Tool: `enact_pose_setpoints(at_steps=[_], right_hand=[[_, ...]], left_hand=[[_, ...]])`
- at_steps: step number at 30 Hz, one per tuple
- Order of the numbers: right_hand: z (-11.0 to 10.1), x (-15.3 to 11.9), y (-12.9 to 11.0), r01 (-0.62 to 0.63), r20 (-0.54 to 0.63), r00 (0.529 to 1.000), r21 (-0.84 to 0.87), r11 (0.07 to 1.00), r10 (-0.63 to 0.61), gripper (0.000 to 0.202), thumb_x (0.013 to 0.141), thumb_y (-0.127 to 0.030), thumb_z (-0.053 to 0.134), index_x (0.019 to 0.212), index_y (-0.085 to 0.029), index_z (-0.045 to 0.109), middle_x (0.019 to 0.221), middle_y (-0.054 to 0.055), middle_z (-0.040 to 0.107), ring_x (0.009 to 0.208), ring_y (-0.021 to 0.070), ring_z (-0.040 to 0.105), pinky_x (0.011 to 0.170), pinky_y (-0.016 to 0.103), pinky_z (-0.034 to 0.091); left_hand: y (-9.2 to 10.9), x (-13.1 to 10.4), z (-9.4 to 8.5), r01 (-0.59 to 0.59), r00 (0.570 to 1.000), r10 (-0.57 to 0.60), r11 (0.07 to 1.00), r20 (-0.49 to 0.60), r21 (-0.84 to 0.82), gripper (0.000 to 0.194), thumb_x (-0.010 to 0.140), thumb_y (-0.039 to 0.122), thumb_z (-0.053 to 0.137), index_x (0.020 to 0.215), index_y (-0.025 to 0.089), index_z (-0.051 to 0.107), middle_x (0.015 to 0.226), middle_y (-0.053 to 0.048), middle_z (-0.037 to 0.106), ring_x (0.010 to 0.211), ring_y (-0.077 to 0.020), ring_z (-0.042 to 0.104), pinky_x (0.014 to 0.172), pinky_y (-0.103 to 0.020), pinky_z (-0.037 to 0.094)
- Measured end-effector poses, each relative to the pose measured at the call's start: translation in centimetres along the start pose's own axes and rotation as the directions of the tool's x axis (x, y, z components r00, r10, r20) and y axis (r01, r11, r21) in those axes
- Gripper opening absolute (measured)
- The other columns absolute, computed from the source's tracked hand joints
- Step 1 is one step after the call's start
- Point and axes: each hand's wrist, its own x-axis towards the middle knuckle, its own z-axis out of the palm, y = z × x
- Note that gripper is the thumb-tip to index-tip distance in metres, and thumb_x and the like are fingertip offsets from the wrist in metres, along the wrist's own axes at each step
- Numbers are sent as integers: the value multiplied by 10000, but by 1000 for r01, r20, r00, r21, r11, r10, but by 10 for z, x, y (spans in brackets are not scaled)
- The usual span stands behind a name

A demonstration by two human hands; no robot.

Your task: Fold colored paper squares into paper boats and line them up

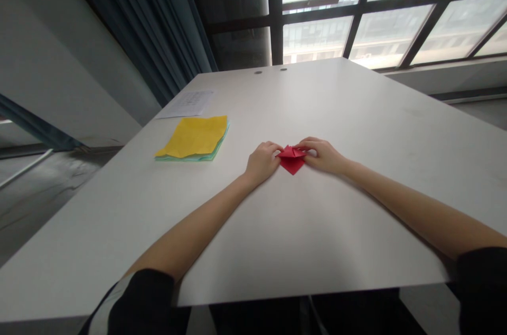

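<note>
A small folded red paper [292, 164] rests on the white table, its lower part a point facing me and its upper part a raised, folded flap. My left hand [263, 161] pinches the paper's left corner between thumb and fingers. On the other side, my right hand [321, 155] grips the right corner, with the fingers along the upper edge and the thumb lower down. Both forearms lie on the tabletop.
Left of my hands lies a stack of coloured paper [196, 137], yellow on top and green below. Behind it is a printed white sheet [188, 103]. The white table [317, 102] reaches back toward windows and a blue curtain [146, 12].
</note>
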Motion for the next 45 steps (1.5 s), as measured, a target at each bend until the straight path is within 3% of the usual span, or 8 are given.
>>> enact_pose_setpoints(at_steps=[6, 12, 19, 27, 35, 39, 42, 45], right_hand=[[-1, -3, 0, 53, 21, 998, -59, 997, -52, 236, 744, -142, 494, 940, -175, 621, 916, 58, 651, 835, 158, 623, 783, 292, 481], [-6, -5, -5, 85, 164, 983, -31, 996, -79, 278, 761, -303, 584, 1018, -207, 632, 1066, 76, 645, 883, 177, 624, 779, 298, 487], [-2, -2, -1, 111, 109, 989, -92, 990, -100, 218, 832, -260, 485, 969, -211, 646, 982, 62, 673, 948, 186, 595, 884, 358, 442], [2, -4, 9, 20, 40, 999, -265, 964, -10, 396, 778, -354, 569, 1148, -212, 574, 1111, 77, 636, 1056, 252, 545, 921, 435, 395], [3, -1, 19, -165, -46, 986, -251, 954, 158, 329, 819, -283, 490, 1114, -190, 603, 1105, 91, 640, 1065, 240, 544, 932, 430, 401], [0, -1, 12, -139, -13, 990, -103, 985, 138, 365, 797, -229, 507, 1156, -192, 562, 1119, 75, 638, 1043, 211, 566, 932, 402, 412], [0, 1, 6, -129, -13, 991, 136, 982, 132, 379, 793, -278, 538, 1166, -209, 537, 1133, 63, 632, 1009, 190, 589, 897, 380, 447], [2, 3, 1, -158, -17, 984, 398, 904, 179, 321, 788, -369, 559, 1051, -189, 589, 1074, 75, 658, 962, 194, 615, 861, 371, 477]], left_hand=[[-4, -4, -1, -221, 969, 217, 975, 117, 25, 308, 792, 140, 473, 1049, 224, 618, 1073, -37, 634, 1021, -174, 529, 854, -303, 462], [-4, -6, -3, -273, 949, 265, 962, 171, 26, 262, 820, 294, 505, 1037, 233, 639, 1062, -39, 652, 1036, -177, 538, 889, -315, 444], [15, -9, -5, -272, 957, 245, 944, 157, 185, 492, 753, 575, 519, 1016, 176, 637, 1009, -103, 655, 976, -254, 541, 854, -390, 418], [17, -12, 2, -460, 874, 424, 880, 239, 121, 274, 889, 264, 393, 1019, 196, 624, 988, -74, 660, 959, -174, 580, 866, -318, 433], [10, -14, -2, -457, 872, 406, 875, 272, 160, 298, 892, 162, 356, 1098, 180, 570, 959, -80, 658, 874, -143, 621, 743, -227, 477], [6, -15, -3, -316, 949, 316, 949, -17, -2, 286, 882, 180, 381, 1106, 198, 558, 1031, -76, 639, 911, -141, 609, 789, -246, 474], [3, -11, -1, -125, 976, 75, 962, -206, -244, 254, 878, 200, 381, 1018, 189, 592, 964, -55, 653, 849, -128, 611, 772, -242, 487], [0, -6, 3, 60, 955, -207, 836, -211, -546, 237, 868, 279, 409, 943, 175, 609, 919, -43, 652, 704, -107, 608, 665, -230, 518]])
